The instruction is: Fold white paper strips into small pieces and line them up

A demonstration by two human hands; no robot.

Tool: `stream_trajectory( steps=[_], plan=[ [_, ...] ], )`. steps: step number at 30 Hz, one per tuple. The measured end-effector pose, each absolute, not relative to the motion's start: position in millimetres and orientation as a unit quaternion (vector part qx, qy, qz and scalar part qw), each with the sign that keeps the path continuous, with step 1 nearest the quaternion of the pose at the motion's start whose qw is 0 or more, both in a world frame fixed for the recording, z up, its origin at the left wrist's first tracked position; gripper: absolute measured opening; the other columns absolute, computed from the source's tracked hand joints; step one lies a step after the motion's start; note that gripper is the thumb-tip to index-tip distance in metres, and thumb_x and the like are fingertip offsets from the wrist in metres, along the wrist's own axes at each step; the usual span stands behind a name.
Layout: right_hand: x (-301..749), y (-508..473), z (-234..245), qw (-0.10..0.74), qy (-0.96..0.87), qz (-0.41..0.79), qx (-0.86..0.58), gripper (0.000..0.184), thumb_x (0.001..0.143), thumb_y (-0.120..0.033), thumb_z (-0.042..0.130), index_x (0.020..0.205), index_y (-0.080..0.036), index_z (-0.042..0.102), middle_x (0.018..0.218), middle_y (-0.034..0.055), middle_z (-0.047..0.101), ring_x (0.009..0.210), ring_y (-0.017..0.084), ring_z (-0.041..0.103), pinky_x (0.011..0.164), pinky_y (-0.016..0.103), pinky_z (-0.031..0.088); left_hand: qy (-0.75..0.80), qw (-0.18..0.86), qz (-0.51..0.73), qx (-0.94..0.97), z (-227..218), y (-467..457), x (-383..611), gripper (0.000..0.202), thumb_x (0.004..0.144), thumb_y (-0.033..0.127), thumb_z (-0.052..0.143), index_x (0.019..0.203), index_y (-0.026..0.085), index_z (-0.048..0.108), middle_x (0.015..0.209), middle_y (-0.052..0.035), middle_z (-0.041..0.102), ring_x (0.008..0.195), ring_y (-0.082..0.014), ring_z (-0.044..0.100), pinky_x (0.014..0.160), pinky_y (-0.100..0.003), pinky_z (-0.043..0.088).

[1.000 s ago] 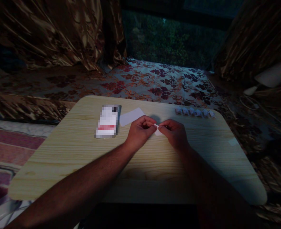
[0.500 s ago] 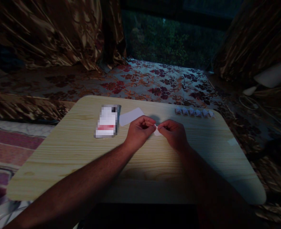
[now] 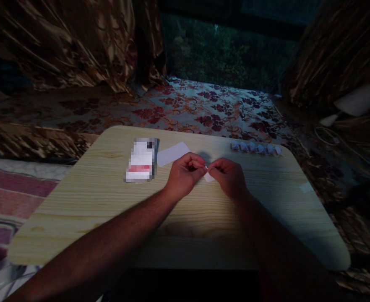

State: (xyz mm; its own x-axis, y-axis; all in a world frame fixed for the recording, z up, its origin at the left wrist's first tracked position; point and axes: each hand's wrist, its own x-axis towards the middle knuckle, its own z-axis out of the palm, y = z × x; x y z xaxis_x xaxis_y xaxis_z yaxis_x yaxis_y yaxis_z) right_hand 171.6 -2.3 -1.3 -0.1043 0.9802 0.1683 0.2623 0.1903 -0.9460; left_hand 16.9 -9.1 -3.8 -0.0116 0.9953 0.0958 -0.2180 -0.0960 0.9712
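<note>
Both hands meet over the middle of the wooden table [image 3: 109, 218], pinching a small piece of white paper [image 3: 209, 176] between them. My left hand [image 3: 185, 174] is closed, its thumb and fingertips on the paper's left side. From the right, my right hand [image 3: 229, 176] grips the same piece with thumb and forefinger. The fingers cover much of the paper, so its exact shape is hidden. Just beyond my left hand lies a flat white sheet of paper [image 3: 172, 154]. Several small folded paper pieces [image 3: 256, 148] stand in a row near the far right edge.
A pixelated white rectangular object [image 3: 140, 161] lies left of the sheet. One small pale scrap [image 3: 306, 187] rests near the table's right edge. Behind the table is a ledge with floral cloth [image 3: 210, 105]; a white lamp [image 3: 359, 100] stands to the right.
The small paper between my fingers has turned slightly, and its lower tip points further down. Both hands have stayed almost in place.
</note>
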Motion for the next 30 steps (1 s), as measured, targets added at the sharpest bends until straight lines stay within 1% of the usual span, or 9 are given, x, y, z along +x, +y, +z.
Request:
stream_trajectory(
  steps=[12, 15, 17, 19, 22, 25, 30],
  plan=[
    [173.4, -3.5, 3.7, 0.446, -0.636, 0.363, -0.515, 0.009, 0.074, -0.025, 0.065, 0.07, -0.018, 0.068, 0.059, -0.0026, 0.06, 0.054, 0.011, 0.049, 0.052, 0.023, 0.037, 0.422, 0.526, 0.566, 0.474, -2.6, -10.1, 17.8, 0.017, 0.067, 0.015, 0.075, 0.08, 0.017, 0.065, 0.066, 0.0014, 0.067, 0.058, -0.0091, 0.058, 0.058, -0.022, 0.044],
    [173.5, -2.5, 2.9, 0.457, -0.618, 0.39, -0.507, 0.011, 0.074, -0.028, 0.067, 0.077, -0.018, 0.071, 0.065, -0.0009, 0.065, 0.059, 0.013, 0.054, 0.056, 0.024, 0.041, 0.421, 0.522, 0.576, 0.468, -4.9, -8.1, 15.9, 0.017, 0.067, 0.015, 0.075, 0.081, 0.017, 0.065, 0.068, 0.0012, 0.067, 0.06, -0.0095, 0.058, 0.06, -0.023, 0.045],
    [174.1, -1.2, 2.5, 0.465, -0.6, 0.42, -0.498, 0.016, 0.073, -0.03, 0.069, 0.084, -0.019, 0.072, 0.07, 0.0003, 0.068, 0.062, 0.014, 0.057, 0.058, 0.025, 0.043, 0.424, 0.519, 0.581, 0.463, -6.5, -6.7, 14.5, 0.017, 0.067, 0.015, 0.075, 0.081, 0.017, 0.065, 0.069, 0.0012, 0.067, 0.06, -0.0098, 0.058, 0.06, -0.023, 0.045],
    [174.9, -0.1, 2.6, 0.47, -0.583, 0.441, -0.494, 0.018, 0.072, -0.03, 0.07, 0.086, -0.019, 0.073, 0.071, 0.0007, 0.069, 0.063, 0.015, 0.059, 0.06, 0.026, 0.044, 0.426, 0.517, 0.586, 0.456, -7.5, -5.7, 13.6, 0.018, 0.067, 0.016, 0.075, 0.082, 0.017, 0.066, 0.069, 0.0014, 0.067, 0.061, -0.0099, 0.058, 0.061, -0.023, 0.045],
    [175.5, 0.6, 3.5, 0.476, -0.572, 0.443, -0.5, 0.013, 0.073, -0.03, 0.069, 0.078, -0.018, 0.071, 0.067, 0.0002, 0.068, 0.062, 0.015, 0.059, 0.059, 0.026, 0.044, 0.432, 0.51, 0.6, 0.44, -7.8, -5.0, 13.0, 0.018, 0.066, 0.016, 0.074, 0.082, 0.018, 0.066, 0.069, 0.0018, 0.067, 0.061, -0.01, 0.058, 0.062, -0.023, 0.045],
    [175.0, 0.3, 4.4, 0.48, -0.574, 0.42, -0.514, 0.013, 0.073, -0.03, 0.068, 0.069, -0.018, 0.069, 0.06, -0.0009, 0.064, 0.057, 0.013, 0.055, 0.055, 0.025, 0.041, 0.434, 0.508, 0.605, 0.432, -8.2, -4.7, 12.6, 0.018, 0.066, 0.015, 0.074, 0.082, 0.018, 0.067, 0.07, 0.002, 0.067, 0.062, -0.0096, 0.058, 0.062, -0.023, 0.045],
    [173.8, 0.2, 3.4, 0.475, -0.585, 0.402, -0.52, 0.013, 0.074, -0.03, 0.068, 0.069, -0.018, 0.07, 0.059, -0.0012, 0.064, 0.055, 0.013, 0.053, 0.053, 0.024, 0.039, 0.41, 0.539, 0.597, 0.431, -10.0, -4.3, 12.8, 0.019, 0.068, 0.017, 0.074, 0.085, 0.018, 0.067, 0.072, 0.0022, 0.067, 0.062, -0.0084, 0.058, 0.062, -0.022, 0.045]
  ],
)
